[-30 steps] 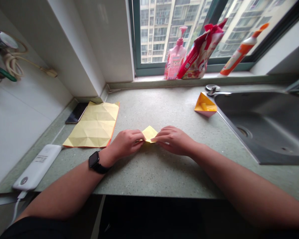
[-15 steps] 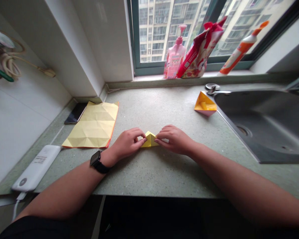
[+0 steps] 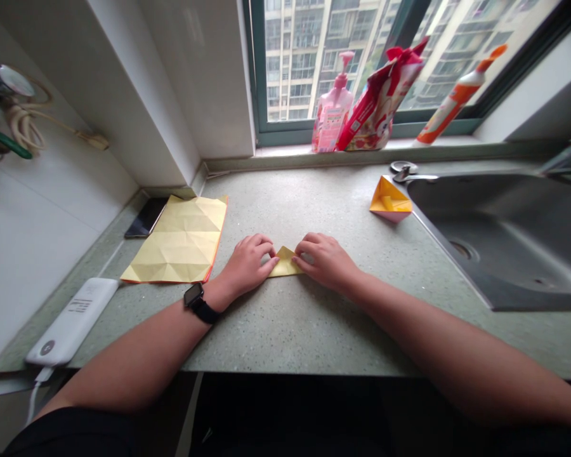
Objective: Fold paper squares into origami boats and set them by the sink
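Note:
A small folded yellow paper [image 3: 284, 263] lies flat on the speckled green countertop [image 3: 290, 317] between both hands. My left hand [image 3: 247, 263], with a black watch on its wrist, has curled fingers pressing the paper's left side. My right hand [image 3: 324, 259] presses the paper's right side with bent fingers. Only a small triangle of the paper shows between the fingertips.
A creased yellow sheet [image 3: 181, 238] lies at the left, partly over a black phone [image 3: 147, 216]. A white power bank [image 3: 71, 320] sits near the left edge. A folded yellow-orange paper shape [image 3: 390, 202] rests beside the steel sink [image 3: 499, 235]. Bottles and a red pouch [image 3: 378, 101] stand on the windowsill.
The raised yellow flap has been folded down flat. Both hands have moved slightly away from me and now press the paper onto the counter.

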### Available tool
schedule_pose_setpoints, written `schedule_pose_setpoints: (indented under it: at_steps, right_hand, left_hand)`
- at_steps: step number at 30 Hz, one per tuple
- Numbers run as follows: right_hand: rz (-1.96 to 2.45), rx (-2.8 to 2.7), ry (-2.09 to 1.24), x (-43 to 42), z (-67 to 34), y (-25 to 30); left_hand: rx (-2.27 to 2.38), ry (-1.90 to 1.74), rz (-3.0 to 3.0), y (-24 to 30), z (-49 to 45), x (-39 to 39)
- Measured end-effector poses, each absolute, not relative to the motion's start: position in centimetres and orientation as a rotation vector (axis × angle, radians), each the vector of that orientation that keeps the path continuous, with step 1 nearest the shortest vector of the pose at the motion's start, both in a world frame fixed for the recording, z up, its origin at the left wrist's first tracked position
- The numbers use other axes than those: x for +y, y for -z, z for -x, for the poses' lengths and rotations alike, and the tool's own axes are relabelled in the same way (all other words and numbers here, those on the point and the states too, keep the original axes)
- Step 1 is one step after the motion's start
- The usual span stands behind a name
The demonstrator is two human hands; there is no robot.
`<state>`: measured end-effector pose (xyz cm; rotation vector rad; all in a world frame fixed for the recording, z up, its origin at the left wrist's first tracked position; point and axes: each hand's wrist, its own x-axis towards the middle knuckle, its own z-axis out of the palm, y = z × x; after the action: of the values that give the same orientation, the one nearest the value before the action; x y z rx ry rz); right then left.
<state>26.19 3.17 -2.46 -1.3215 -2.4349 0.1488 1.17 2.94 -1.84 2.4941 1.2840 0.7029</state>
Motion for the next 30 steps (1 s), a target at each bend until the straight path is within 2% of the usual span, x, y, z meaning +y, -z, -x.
schedule_pose_setpoints:
  at_steps: [14,20,30]
  right_hand:
    - [1.404,-2.367,-0.088,4.3,-25.6,2.9]
    - [1.385,-2.377,-0.060,4.3,-25.5,3.1]
    - [1.255,-2.429,-0.182,3.8,-26.5,3.2]
  left_hand:
    - [1.252,-0.715,-2.744,1.8,-1.0,2.0]
    - [1.024,-0.546,-2.822,1.7,-1.2,2.1]
    - [0.896,-0.548,-2.736,1.9,-1.1,2.8]
